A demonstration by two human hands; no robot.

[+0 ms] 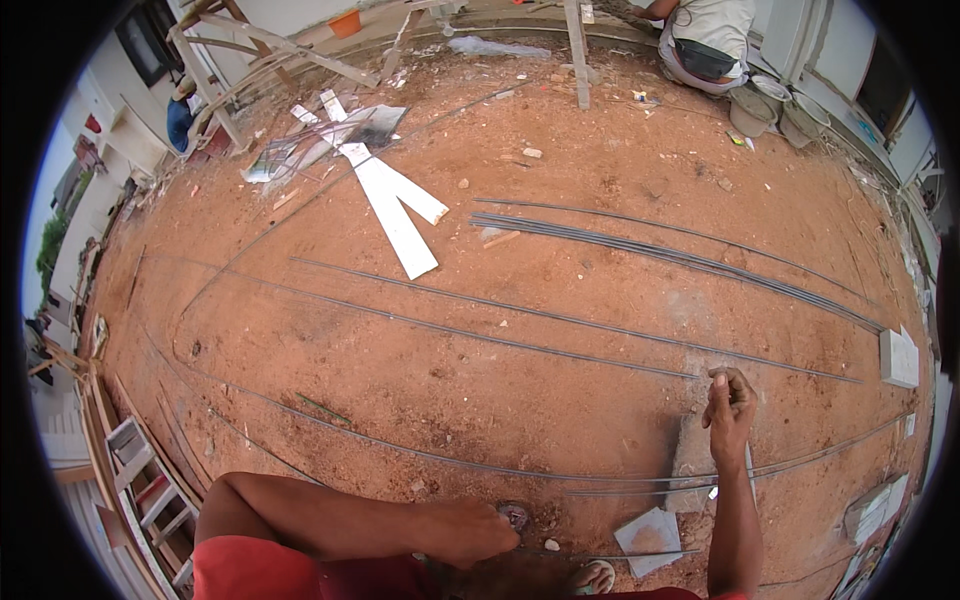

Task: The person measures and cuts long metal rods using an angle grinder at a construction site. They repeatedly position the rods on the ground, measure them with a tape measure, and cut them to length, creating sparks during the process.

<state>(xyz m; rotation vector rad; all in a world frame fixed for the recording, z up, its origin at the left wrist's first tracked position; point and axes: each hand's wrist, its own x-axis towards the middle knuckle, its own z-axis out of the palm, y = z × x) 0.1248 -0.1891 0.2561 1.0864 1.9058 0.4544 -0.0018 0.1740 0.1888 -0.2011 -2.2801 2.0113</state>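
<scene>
My right hand [732,398] is raised at the right with its fingers pinched, at the end of a thin dark metal rod [450,322] that runs far to the left, blurred there. Low in the middle, my left hand [485,530] is closed beside a small round dark object [513,516]; its palm side is hidden, so what it grips does not show. Beyond the held rod lies another single rod [580,321]. Nearer me, a long curved rod [430,457] passes over a grey concrete slab [690,460] below my right hand.
A bundle of rods [660,251] lies ahead, near a white block [899,358]. White boards [385,205] rest farther off. A grey tile [648,541] lies by my foot, and a ladder [150,485] at left. One person [705,40] crouches near buckets [752,110]; another [181,115] is far left.
</scene>
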